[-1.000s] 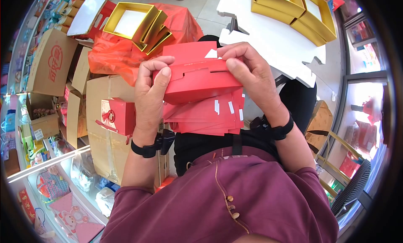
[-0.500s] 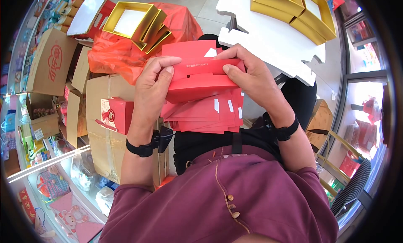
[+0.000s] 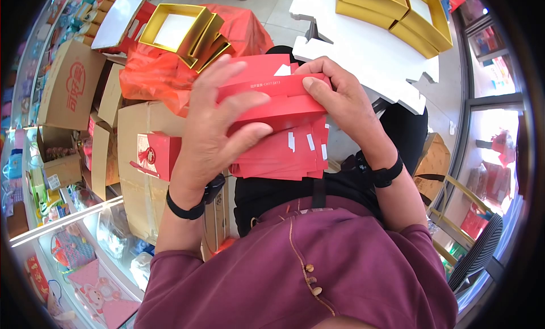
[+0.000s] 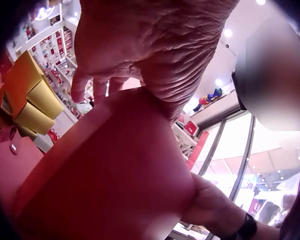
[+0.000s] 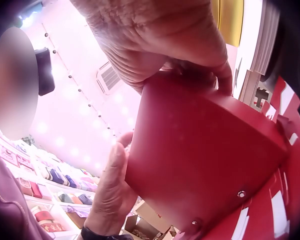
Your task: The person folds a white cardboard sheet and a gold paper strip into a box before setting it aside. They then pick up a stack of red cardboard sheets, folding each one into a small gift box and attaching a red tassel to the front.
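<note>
A red folded-card box (image 3: 295,108) with small printed lettering on its top panel is held above the lap. My right hand (image 3: 347,104) grips its right end, thumb on the near top edge and fingers behind. The left hand (image 3: 207,127) has its fingers spread over the box's left end, slightly blurred. In the right wrist view, two metal eyelets show on the box's broad red face (image 5: 205,150). Beneath the box, a stack of flat red card pieces (image 3: 269,161) with white tabs lies on the lap.
Gold box trays (image 3: 176,30) sit on a red plastic bag (image 3: 153,76) at the upper left. More gold trays (image 3: 374,5) rest on a white board (image 3: 363,56) at upper right. A finished-looking red box with a tassel (image 3: 162,155) stands on a brown carton (image 3: 136,198).
The left hand has let go of the box's left end and spread its fingers. The box has tipped so its printed panel shows. The right hand keeps its grip.
</note>
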The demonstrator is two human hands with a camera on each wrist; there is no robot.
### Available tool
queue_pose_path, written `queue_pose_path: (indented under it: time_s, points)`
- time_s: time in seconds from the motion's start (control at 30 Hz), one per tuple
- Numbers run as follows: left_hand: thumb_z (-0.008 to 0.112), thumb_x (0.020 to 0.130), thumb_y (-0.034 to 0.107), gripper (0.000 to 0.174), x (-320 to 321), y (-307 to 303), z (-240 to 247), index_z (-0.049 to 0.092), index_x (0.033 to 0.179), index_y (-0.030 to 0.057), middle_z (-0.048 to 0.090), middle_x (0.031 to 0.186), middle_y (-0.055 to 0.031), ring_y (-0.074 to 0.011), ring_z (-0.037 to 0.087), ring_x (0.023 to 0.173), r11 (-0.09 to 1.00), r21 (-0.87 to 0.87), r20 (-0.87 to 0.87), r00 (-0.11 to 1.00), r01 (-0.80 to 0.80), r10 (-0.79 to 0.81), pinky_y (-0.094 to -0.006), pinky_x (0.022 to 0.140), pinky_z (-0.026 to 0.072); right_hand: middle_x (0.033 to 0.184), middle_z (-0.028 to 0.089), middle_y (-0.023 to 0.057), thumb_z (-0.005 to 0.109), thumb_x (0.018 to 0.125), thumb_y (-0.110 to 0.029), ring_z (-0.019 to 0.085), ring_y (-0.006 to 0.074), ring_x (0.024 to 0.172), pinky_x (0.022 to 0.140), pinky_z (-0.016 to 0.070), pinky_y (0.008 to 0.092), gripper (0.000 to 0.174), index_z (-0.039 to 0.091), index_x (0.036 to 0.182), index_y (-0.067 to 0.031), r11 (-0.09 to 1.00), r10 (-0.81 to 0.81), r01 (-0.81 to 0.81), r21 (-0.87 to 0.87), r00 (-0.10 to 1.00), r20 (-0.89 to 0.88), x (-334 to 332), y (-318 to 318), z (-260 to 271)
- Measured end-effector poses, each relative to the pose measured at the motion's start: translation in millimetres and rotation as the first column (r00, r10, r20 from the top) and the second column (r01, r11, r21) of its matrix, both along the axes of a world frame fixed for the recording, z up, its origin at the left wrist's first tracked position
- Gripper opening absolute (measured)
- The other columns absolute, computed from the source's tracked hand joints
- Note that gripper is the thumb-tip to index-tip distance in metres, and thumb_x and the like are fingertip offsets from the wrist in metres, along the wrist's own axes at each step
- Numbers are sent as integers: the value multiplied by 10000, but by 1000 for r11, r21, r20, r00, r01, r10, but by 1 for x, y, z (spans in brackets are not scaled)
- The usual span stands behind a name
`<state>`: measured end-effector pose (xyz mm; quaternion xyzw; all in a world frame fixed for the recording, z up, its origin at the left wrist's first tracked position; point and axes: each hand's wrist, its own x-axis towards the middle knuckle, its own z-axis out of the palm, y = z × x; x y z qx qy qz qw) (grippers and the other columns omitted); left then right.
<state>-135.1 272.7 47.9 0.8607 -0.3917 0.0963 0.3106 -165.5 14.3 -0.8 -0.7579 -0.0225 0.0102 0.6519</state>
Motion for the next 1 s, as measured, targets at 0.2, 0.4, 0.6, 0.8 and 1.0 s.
queue_pose_path:
  time_s: [0.2,0.4,0.6,0.8,1.0]
  points:
    - [831,869,192,275,3,-3,-6,783,1134,136,595,1438,-135,-368,478,1451,986,167,50,999,12,-21,-485,1169,398,1118,682,24,592,1050,-184,589,76,1012,937,491,261,232,661,1203,-24,1000,-3,2,30,999,34,0,3,-8]
    - [819,876,168,270,0,-6,-4,781,1141,128,617,1405,-135,-366,514,1416,981,196,62,998,-5,-7,-486,1150,410,1130,685,28,583,1055,-188,590,80,1021,943,487,259,235,661,1206,-26,1000,-10,10,10,1000,-21,1,2,-7]
    - [777,907,143,294,0,-10,-2,781,1198,181,621,1399,-124,-365,523,1399,969,247,109,993,18,-46,-503,1155,401,983,681,69,598,1017,-192,604,134,931,890,508,304,241,673,1161,-15,997,-59,56,47,997,55,4,4,-11]
    - [761,918,140,291,-2,-13,0,782,1204,190,620,1392,-119,-364,529,1391,965,262,113,993,3,-34,-515,1159,397,981,685,75,592,1019,-199,607,139,933,890,508,307,241,674,1147,-11,996,-61,57,64,996,67,4,4,-15]
    - [751,920,122,265,-2,-15,0,787,1179,161,612,1393,-127,-364,532,1384,964,267,105,994,0,-29,-515,1169,388,958,667,57,588,1021,-199,585,123,911,867,500,294,238,675,1142,-13,995,-60,58,79,998,29,3,0,-12]
